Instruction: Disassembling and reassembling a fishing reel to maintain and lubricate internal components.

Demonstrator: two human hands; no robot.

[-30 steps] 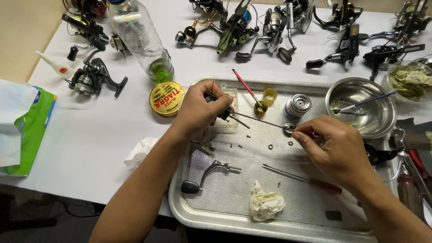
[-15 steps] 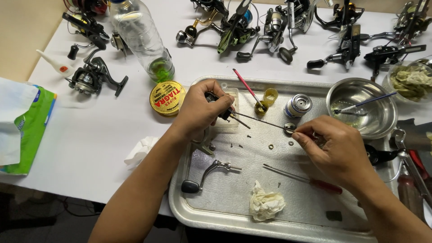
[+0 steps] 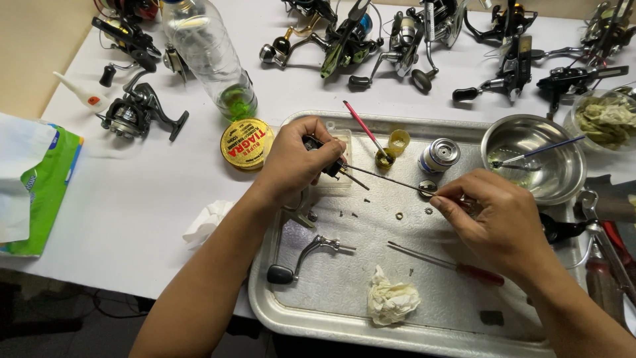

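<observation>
Both my hands work over a metal tray [image 3: 311, 328]. My left hand [image 3: 291, 162] grips a small black reel part [image 3: 324, 159] at the tray's upper left. A thin metal rod [image 3: 387, 179] runs from that part to the right. My right hand [image 3: 497, 222] pinches the rod's far end beside a small round disc [image 3: 427, 187]. Tiny washers and screws [image 3: 399, 215] lie loose on the tray between my hands.
On the tray lie a reel handle [image 3: 301, 258], a crumpled tissue [image 3: 392, 301], a red-handled screwdriver [image 3: 457, 266], a small spool [image 3: 439, 156] and a steel bowl [image 3: 530, 159]. A yellow round tin [image 3: 247, 144], a plastic bottle [image 3: 212, 59] and several fishing reels [image 3: 371, 33] stand behind.
</observation>
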